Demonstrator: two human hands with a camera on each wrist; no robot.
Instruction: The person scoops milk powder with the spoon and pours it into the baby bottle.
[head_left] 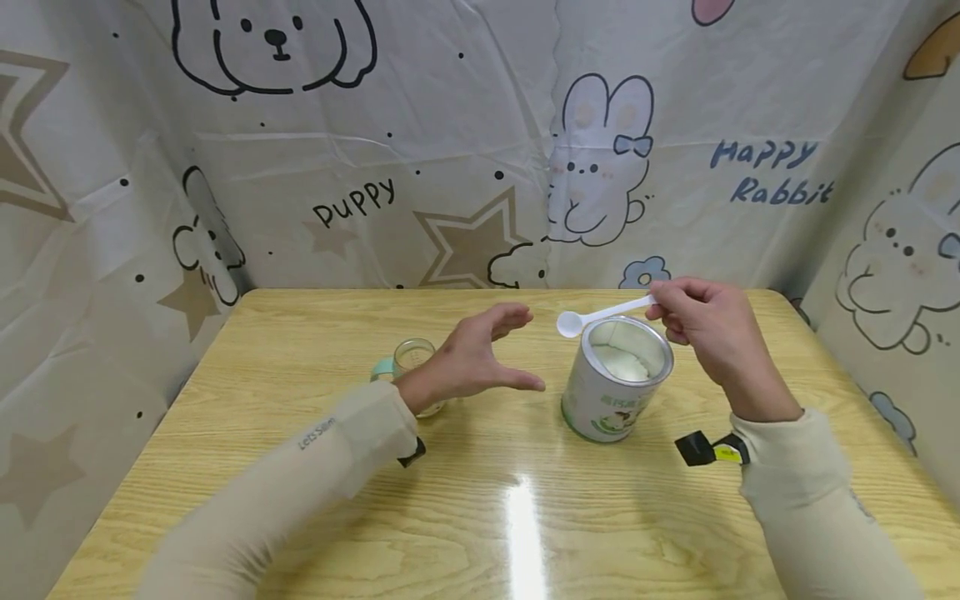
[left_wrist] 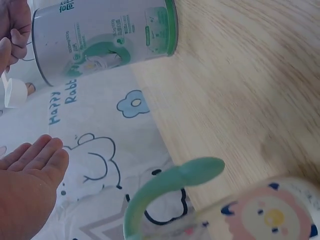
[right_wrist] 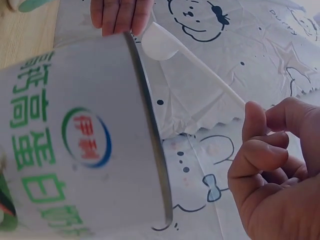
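Observation:
My right hand pinches the end of a white plastic measuring scoop. The scoop's bowl hangs beside and just above the rim of a milk powder can, which stands upright with its top uncovered. Pale powder shows inside the can. To the can's left, my left hand is in the air with thumb and fingers spread apart, holding nothing. Behind the left wrist stands a clear glass cup with a mint-green handle, partly hidden by the arm; a pink cartoon face decorates it in the left wrist view.
Everything stands on a light wood-grain table. A cartoon-printed cloth hangs behind the table and along both sides. A bright light reflection lies on the front of the tabletop.

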